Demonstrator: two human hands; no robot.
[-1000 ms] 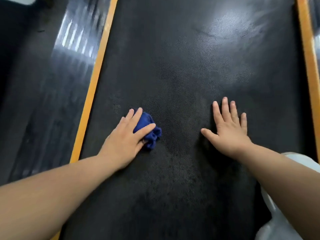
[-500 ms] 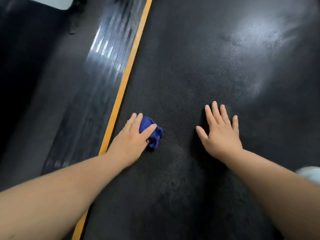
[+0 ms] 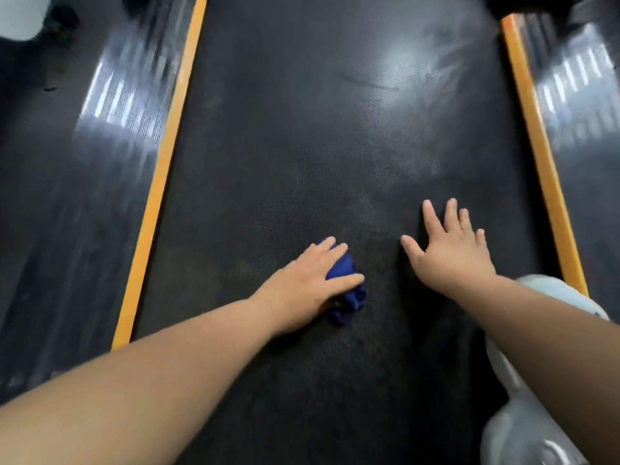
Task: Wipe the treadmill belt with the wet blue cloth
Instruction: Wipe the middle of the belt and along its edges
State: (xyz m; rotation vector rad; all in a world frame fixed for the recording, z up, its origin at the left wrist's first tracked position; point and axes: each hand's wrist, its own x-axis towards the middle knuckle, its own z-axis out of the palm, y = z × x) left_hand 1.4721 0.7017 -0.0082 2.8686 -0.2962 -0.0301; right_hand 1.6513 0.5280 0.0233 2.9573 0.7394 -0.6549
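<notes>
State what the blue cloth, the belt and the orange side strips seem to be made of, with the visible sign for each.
Blue cloth: soft woven or knitted fabric, matt; it bunches into folds under the left hand. Belt: probably rubber or rubberised fabric, black, with a fine dotted texture and a dull sheen. Orange side strips: smooth, hard-looking, perhaps painted metal or plastic.

Orange edge strips [image 3: 157,196], glossy dark side rails [image 3: 67,213], streaked light reflections [image 3: 124,105]
</notes>
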